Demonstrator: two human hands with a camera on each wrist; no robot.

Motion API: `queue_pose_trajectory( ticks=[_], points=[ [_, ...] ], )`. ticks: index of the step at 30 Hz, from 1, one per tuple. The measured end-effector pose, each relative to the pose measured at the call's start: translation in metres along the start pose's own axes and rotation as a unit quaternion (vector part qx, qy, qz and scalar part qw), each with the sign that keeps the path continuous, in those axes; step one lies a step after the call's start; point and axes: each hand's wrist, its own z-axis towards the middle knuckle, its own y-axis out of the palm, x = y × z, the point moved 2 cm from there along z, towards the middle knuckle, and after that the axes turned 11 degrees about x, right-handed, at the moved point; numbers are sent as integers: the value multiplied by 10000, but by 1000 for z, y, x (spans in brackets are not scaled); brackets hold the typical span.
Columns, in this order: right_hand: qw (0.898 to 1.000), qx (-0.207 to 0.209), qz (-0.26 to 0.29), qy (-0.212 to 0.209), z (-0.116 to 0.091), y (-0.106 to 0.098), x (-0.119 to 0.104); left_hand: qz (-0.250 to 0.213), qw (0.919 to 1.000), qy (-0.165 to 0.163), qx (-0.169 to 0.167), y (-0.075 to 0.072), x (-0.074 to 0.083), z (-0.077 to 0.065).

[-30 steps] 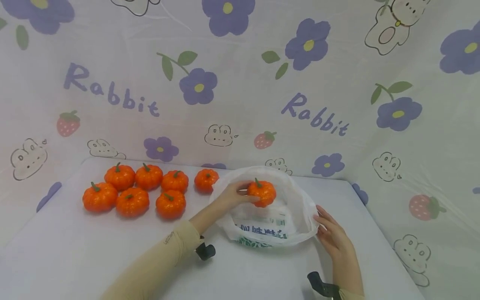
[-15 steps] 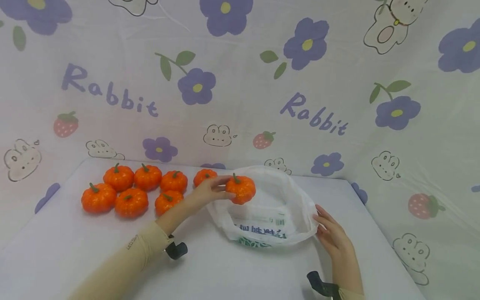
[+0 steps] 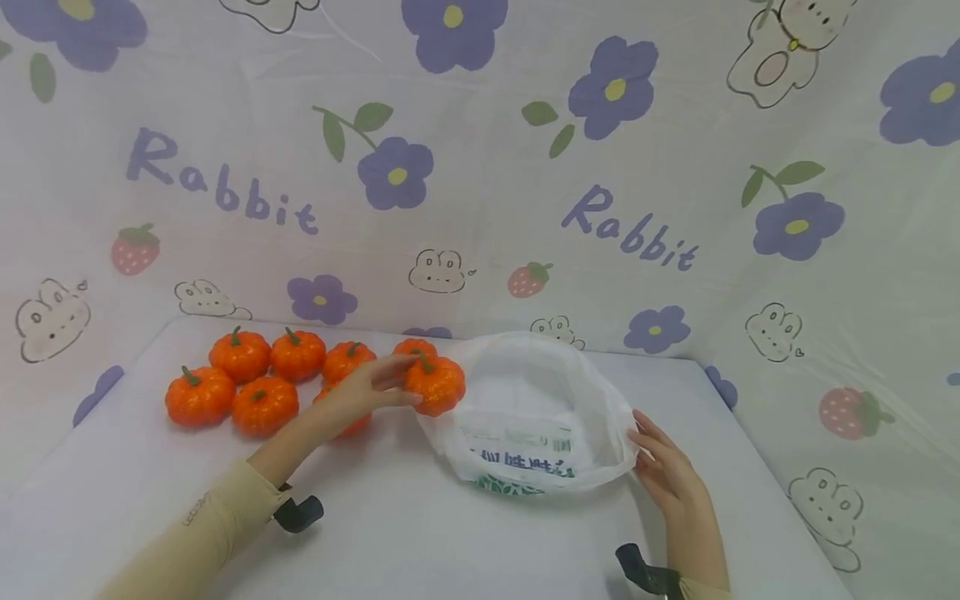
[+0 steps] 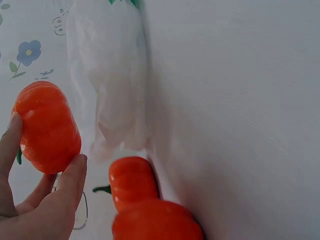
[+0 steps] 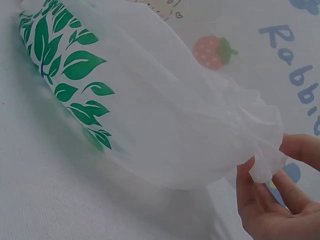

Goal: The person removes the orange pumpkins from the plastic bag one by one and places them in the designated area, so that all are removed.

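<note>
My left hand (image 3: 372,390) grips a small orange pumpkin (image 3: 437,387) with a green stem, held at the left rim of a white plastic bag (image 3: 600,392). In the left wrist view the thumb and fingers wrap that pumpkin (image 4: 49,127) from its two sides, above the table. The bag lies with its mouth spread wide, blue lettering and green leaves printed on it. At the bag's right edge my right hand (image 3: 672,471) pinches the plastic; the right wrist view has the crumpled edge (image 5: 265,150) between thumb and fingers.
Several more orange pumpkins (image 3: 264,406) stand grouped on the left of the white table (image 3: 465,542). One pumpkin (image 3: 412,347) is partly hidden behind the held one. A patterned cloth (image 3: 480,225) rises behind the table.
My left hand has moved left with the pumpkin, from over the bag's mouth to its left rim. The right hand and the bag have stayed in place.
</note>
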Motion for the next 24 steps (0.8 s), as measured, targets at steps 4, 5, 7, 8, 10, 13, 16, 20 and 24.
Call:
queue_pose_trajectory(
  ticks=[4, 5, 7, 8, 10, 13, 16, 20, 24],
  points=[
    [10000, 5, 9, 29, 0, 0, 0, 157, 9998, 91, 10, -15, -10, -10],
    [10000, 20, 8, 33, 0, 0, 0, 205, 9996, 172, -17, -19, -12, -13],
    [10000, 49, 6, 46, 0, 0, 0, 361, 9989, 286, -78, -27, -16, -19],
    [10000, 58, -5, 45, 0, 1, 0, 433, 9985, 322, -118, -31, -18, -23],
    [10000, 57, -11, 49, 0, 1, 0, 552, 9977, 334, -212, -40, -23, -31],
    [10000, 29, -38, 39, 0, 1, 0, 615, 9969, 297, -381, -52, -29, -42],
    [10000, 14, -92, 27, 0, 0, 1, 653, 9967, 240, -420, -64, -36, -51],
    [9999, 34, -135, 20, 0, 0, 1, 725, 9961, 219, -452, -82, -42, -65],
    [9999, 49, -109, 7, 0, 1, 2, 806, 9954, 222, -471, -101, -46, -81]
  ],
)
